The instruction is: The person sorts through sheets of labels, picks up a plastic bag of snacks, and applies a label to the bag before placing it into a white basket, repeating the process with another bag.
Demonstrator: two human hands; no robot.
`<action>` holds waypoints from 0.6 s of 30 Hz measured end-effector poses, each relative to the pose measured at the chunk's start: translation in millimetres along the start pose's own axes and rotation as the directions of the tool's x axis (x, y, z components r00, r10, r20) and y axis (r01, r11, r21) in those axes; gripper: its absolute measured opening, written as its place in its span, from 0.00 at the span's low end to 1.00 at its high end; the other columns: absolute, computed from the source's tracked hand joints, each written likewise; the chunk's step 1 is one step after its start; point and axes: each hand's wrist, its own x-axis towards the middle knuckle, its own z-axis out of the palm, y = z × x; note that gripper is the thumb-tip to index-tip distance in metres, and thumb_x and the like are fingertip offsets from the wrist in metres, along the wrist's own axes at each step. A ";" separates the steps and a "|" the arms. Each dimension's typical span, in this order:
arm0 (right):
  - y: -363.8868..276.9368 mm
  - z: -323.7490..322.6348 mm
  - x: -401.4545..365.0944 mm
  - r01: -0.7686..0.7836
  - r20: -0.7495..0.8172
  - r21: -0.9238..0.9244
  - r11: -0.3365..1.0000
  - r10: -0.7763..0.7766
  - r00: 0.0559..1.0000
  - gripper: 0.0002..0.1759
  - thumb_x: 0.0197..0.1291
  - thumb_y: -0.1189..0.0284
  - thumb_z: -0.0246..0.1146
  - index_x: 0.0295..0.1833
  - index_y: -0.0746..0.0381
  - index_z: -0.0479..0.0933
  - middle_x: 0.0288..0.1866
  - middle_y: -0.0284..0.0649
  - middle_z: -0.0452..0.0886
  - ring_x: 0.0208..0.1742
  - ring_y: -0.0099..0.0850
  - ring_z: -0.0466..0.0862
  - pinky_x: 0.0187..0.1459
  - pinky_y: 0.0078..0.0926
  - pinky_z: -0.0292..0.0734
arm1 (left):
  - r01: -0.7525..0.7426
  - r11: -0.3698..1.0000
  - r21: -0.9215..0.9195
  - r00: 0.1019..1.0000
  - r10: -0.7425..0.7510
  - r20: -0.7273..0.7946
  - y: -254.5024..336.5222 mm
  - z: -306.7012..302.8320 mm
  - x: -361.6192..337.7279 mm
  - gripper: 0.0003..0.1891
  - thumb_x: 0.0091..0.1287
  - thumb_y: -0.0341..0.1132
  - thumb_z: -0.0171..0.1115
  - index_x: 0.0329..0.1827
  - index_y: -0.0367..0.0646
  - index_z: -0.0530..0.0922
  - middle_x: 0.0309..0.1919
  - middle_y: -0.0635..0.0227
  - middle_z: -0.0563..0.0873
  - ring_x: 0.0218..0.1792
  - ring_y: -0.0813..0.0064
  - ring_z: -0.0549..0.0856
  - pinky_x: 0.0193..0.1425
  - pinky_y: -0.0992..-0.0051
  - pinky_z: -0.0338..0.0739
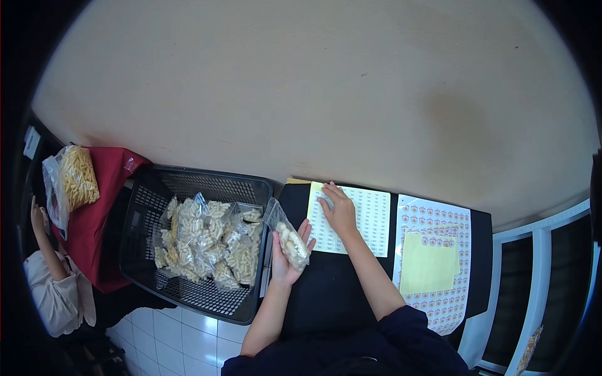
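Clear plastic bag of pale, stubby pieces sits in the left hand, just right of the basket. Left grip is closed on it, thumb one side, fingertips the other; the finger middles are hidden behind it. Right hand lies on the label sheet, covering part of its rows. Can't tell whether that grip is pinching anything.

Writing: small dark print repeats across the label sheet, too tiny to read. Sticker sheet has rows of round logos, brand illegible, partly covered by yellow paper.

Around: black-covered tabletop under the sheets. Black mesh basket next to it, packed bags overlapping, so no count. Red cloth further left, big bag of yellow pieces on it. Another person's hand and pale sleeve show there, body cut off by the dark edge. White frame at right, also cut off.
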 end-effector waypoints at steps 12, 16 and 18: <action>-3.1 -4.5 8.2 -0.098 0.050 0.030 0.995 0.097 0.994 0.12 0.46 0.75 0.65 0.38 0.66 0.79 0.45 0.45 0.79 0.49 0.41 0.78 0.51 0.30 0.72 | 0.011 1.000 0.021 0.999 -0.011 0.030 0.4 -2.3 1.7 0.29 0.66 0.59 0.34 0.66 0.54 0.54 0.67 0.58 0.56 0.68 0.66 0.56 0.69 0.62 0.51; -0.7 -2.1 6.2 -0.088 0.031 0.025 0.996 0.087 0.996 0.09 0.47 0.73 0.64 0.36 0.63 0.80 0.43 0.41 0.80 0.49 0.37 0.77 0.50 0.30 0.72 | 0.009 0.999 0.032 0.999 -0.011 0.051 0.5 -3.3 2.5 0.29 0.66 0.58 0.35 0.66 0.55 0.55 0.67 0.57 0.55 0.68 0.65 0.54 0.69 0.61 0.49; 0.1 -1.6 6.4 -0.069 0.025 0.023 0.997 0.068 0.997 0.09 0.47 0.73 0.64 0.36 0.63 0.80 0.42 0.40 0.80 0.49 0.37 0.78 0.49 0.30 0.73 | 0.005 0.999 0.034 0.999 -0.007 0.040 -0.1 -2.0 3.4 0.31 0.66 0.59 0.34 0.66 0.50 0.53 0.67 0.58 0.57 0.68 0.66 0.55 0.69 0.62 0.51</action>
